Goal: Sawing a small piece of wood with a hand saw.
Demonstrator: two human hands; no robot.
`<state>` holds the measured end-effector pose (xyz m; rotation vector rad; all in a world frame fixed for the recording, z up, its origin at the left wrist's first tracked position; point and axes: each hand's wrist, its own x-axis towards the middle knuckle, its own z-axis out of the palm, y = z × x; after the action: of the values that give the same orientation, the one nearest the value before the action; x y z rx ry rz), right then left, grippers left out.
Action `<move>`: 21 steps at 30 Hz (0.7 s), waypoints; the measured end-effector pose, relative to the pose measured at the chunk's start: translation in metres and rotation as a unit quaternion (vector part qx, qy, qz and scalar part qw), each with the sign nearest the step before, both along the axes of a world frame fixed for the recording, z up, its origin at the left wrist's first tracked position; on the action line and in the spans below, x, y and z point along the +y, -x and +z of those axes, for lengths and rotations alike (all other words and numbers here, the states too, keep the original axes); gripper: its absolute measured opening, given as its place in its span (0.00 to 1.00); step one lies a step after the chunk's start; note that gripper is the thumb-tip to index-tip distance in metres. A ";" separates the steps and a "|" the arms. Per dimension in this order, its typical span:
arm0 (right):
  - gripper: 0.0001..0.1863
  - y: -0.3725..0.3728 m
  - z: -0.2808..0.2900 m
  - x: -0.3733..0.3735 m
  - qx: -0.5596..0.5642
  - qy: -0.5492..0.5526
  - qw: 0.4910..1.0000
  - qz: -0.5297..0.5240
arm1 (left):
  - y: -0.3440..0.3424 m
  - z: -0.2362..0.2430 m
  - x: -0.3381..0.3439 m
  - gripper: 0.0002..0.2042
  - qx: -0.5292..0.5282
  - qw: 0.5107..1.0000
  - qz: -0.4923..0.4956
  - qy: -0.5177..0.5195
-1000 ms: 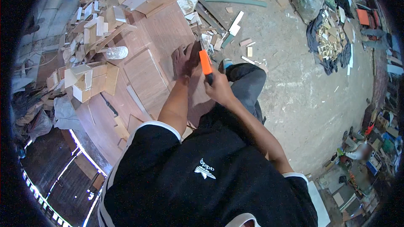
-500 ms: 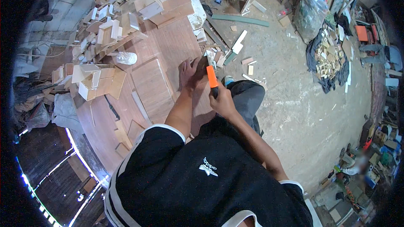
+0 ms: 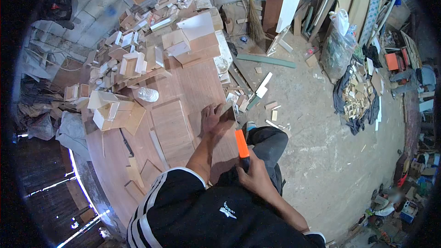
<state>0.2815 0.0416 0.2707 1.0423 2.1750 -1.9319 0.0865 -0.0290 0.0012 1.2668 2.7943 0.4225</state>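
My left hand (image 3: 212,120) lies on the wooden tabletop (image 3: 206,87) near its right edge, fingers stretched out and spread. Close against its fingers is a small dark brown piece of wood (image 3: 228,114); how firmly the hand touches it is unclear. Nearer to me, my right hand (image 3: 255,174) is closed round the black grip of an orange-and-black tool (image 3: 242,144). The tool's orange part points away from me, toward the wood piece. Its working end cannot be made out.
Small wooden boxes (image 3: 133,64) and offcuts crowd the table's far left. A clear plastic cup-like thing (image 3: 148,94) and a black-handled tool (image 3: 125,142) lie nearer. Wood scraps (image 3: 262,87), a broom (image 3: 254,20) and a filled plastic bag (image 3: 339,48) are on the floor beyond.
The view has tilted up, so the scene sits lower in the picture. My right hand has drawn the orange-and-black tool back toward me, while my left hand keeps its place on the table.
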 end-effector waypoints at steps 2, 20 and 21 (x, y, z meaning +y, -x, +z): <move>0.13 0.012 -0.037 -0.001 0.032 -0.086 0.995 -0.029 | -0.005 0.037 0.007 0.32 -0.054 0.998 -0.014 -0.030; 0.21 0.028 -0.089 -0.001 0.029 -0.082 0.996 -0.028 | 0.003 0.008 0.004 0.24 0.086 0.996 -0.015 -0.003; 0.21 0.023 -0.069 -0.004 0.030 -0.080 0.996 -0.024 | 0.007 0.002 0.001 0.24 0.087 0.996 -0.012 0.000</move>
<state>0.2587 0.0374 0.2017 1.0819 2.3927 -1.8590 0.0796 -0.0282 0.0033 1.3992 2.9162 0.3250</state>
